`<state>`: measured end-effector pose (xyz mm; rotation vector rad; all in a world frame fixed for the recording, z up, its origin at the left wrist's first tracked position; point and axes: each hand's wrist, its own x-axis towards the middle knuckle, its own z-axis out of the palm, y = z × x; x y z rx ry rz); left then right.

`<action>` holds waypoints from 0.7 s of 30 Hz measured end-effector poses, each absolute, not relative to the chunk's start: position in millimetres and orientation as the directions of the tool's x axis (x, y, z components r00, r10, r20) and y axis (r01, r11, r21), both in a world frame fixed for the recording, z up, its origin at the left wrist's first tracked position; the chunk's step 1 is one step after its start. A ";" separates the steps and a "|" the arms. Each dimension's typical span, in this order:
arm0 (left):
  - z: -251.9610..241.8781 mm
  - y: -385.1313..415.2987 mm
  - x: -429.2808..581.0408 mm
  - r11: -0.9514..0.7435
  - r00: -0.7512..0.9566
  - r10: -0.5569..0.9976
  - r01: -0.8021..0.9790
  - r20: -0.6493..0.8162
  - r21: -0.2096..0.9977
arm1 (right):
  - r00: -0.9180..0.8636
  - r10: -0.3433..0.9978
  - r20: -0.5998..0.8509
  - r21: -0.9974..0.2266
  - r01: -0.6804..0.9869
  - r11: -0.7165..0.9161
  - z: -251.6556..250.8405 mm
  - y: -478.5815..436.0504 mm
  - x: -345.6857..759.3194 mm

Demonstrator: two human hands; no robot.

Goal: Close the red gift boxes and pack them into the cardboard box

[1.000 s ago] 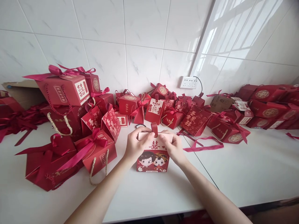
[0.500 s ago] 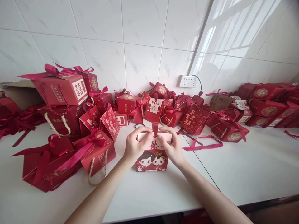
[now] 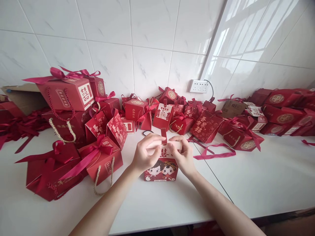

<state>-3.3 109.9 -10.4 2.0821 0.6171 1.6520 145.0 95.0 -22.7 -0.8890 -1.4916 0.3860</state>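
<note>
A red gift box [image 3: 161, 171] with a pale top and two cartoon figures on its front stands upright on the white table. My left hand [image 3: 147, 153] grips the left side of its top edge, fingers behind and thumb in front. On the right side, my right hand [image 3: 182, 152] pinches the same top the same way. Between the hands, a short dark red ribbon loop [image 3: 163, 135] sticks up from the top. My fingers cover part of the pale panel and its red character.
Red gift boxes with ribbons and rope handles [image 3: 102, 160] crowd the left; more stand along the wall, with a stack [image 3: 280, 113] at right. A loose ribbon [image 3: 219, 154] lies right of my hands. A power strip [image 3: 198, 86] is on the tiled wall.
The box's top has tipped back, so less of the pale panel shows. My fingers have shifted slightly along the top edge. The view has moved a little.
</note>
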 end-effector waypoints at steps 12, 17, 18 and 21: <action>-11.8 110.6 -3.7 -0.759 0.211 0.642 0.039 0.737 0.650 | 0.084 0.728 0.681 -0.717 0.278 0.639 -22.4 95.7 144.8; -14.5 110.5 -1.8 -0.731 0.206 0.669 0.015 0.714 0.682 | 0.090 0.739 0.668 -0.731 0.267 0.628 -21.8 95.5 144.4; -14.6 110.5 -1.5 -0.731 0.200 0.671 0.015 0.714 0.682 | 0.088 0.745 0.662 -0.736 0.264 0.623 -21.7 95.3 144.4; -14.0 110.4 -1.5 -0.722 0.185 0.681 0.010 0.708 0.692 | 0.086 0.758 0.646 -0.748 0.265 0.608 -21.1 94.7 144.3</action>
